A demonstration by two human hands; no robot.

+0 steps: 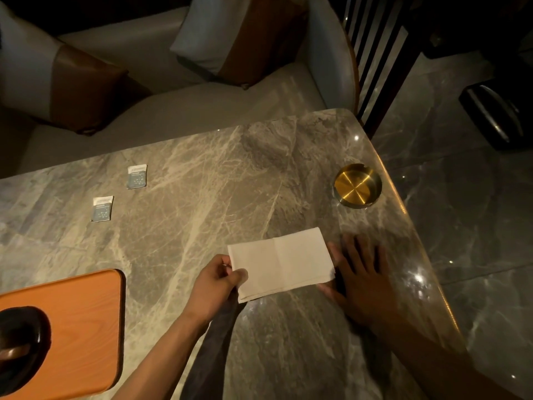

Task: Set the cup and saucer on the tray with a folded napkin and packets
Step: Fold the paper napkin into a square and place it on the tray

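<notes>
A white folded napkin [281, 264] lies flat on the marble table [202, 197]. My left hand [215, 280] pinches the napkin's left edge. My right hand [359, 274] rests flat with spread fingers at the napkin's right edge, fingertips touching it. An orange wooden tray [83, 313] sits at the near left. On it stands a dark saucer [37, 336] with a dark cup [14, 352], partly cut off by the frame edge. Two small packets lie on the table at the far left, one [102, 208] nearer and the other [137, 176] farther.
A brass ashtray [357, 186] stands near the table's right edge. A sofa with cushions [239, 44] lies beyond the far edge, and a dark slatted chair back [377, 67] rises at the far right corner. Glossy marble floor lies to the right.
</notes>
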